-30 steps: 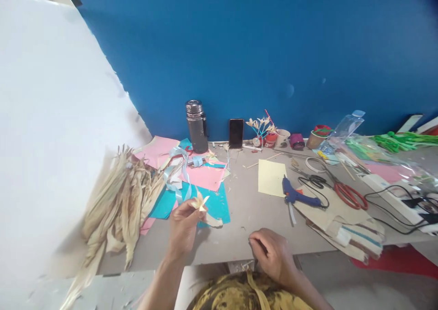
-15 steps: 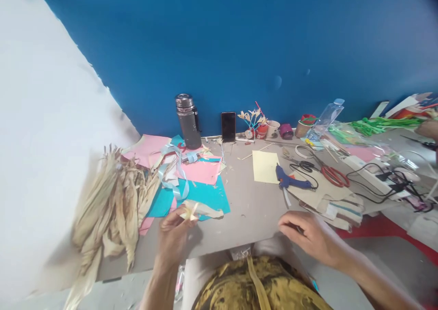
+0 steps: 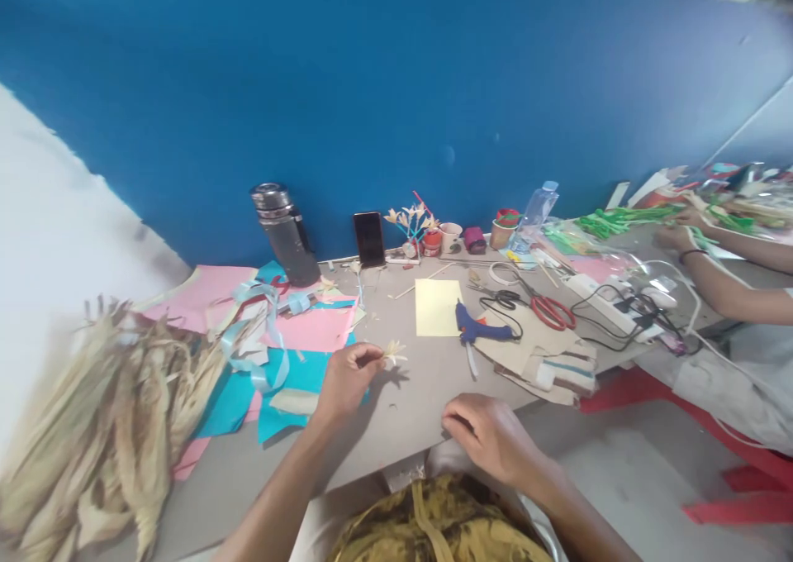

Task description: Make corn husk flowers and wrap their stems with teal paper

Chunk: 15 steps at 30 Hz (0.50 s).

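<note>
My left hand is closed in a pinch on a small pale corn husk flower, held just above the table right of the blue paper. On that paper lies a separate strip of corn husk, partly behind my wrist. My right hand rests at the table's front edge with its fingers curled; what is inside them, if anything, is hidden. Nearest to it is a blue glue gun, lying on a piece of cardboard. A yellow paper sheet sits between the hands, farther back.
Dried corn husks pile up at the left. Along the wall stand a flask, a phone, husk flowers and a bottle. Scissors, a glove and a power strip lie right. Another person's hands work beyond.
My left hand has moved right and away from me with the flower, off the blue paper. The view has turned right, bringing in the other person's arms. My right hand keeps its curled shape.
</note>
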Available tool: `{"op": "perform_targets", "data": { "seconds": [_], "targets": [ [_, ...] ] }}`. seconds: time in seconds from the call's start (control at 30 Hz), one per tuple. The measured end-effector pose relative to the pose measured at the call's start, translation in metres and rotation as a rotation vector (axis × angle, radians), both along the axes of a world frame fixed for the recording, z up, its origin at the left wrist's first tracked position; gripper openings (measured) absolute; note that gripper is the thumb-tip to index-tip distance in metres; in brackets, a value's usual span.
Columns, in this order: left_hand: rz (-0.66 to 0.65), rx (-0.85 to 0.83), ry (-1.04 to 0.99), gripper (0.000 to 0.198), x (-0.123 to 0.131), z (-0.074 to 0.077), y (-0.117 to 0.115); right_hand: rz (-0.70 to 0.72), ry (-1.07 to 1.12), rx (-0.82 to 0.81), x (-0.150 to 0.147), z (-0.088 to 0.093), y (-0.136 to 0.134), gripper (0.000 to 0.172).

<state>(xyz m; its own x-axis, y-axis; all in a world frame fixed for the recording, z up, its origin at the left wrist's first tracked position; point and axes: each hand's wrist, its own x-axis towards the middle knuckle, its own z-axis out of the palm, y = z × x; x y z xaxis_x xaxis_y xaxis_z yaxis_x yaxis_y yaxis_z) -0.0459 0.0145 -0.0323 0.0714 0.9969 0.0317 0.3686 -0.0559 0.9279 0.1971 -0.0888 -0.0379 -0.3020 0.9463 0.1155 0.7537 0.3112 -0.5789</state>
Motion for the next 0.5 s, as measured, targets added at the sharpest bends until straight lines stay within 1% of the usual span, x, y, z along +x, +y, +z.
{"op": "perform_targets", "data": {
  "seconds": [0.13, 0.2, 0.27, 0.37, 0.5],
  "targets": [
    [0.021, 0.025, 0.134, 0.010, 0.018, -0.013, 0.013, 0.034, 0.066, 0.002, 0.011, -0.002, 0.003, 0.021],
    [0.019, 0.050, 0.187, 0.009, 0.022, -0.019, 0.014, 0.036, 0.084, 0.005, 0.018, -0.006, 0.003, 0.021],
    [0.013, 0.049, 0.237, 0.009, 0.020, -0.022, 0.013, 0.029, 0.082, -0.004, 0.024, -0.012, 0.001, 0.021],
    [0.065, 0.047, 0.238, 0.012, 0.008, -0.017, 0.009, 0.023, 0.077, -0.021, 0.028, -0.020, 0.000, 0.022],
    [0.247, 0.085, 0.169, 0.018, -0.023, 0.003, -0.009, 0.020, 0.091, -0.011, 0.025, -0.022, 0.000, 0.024]
  ]
}}
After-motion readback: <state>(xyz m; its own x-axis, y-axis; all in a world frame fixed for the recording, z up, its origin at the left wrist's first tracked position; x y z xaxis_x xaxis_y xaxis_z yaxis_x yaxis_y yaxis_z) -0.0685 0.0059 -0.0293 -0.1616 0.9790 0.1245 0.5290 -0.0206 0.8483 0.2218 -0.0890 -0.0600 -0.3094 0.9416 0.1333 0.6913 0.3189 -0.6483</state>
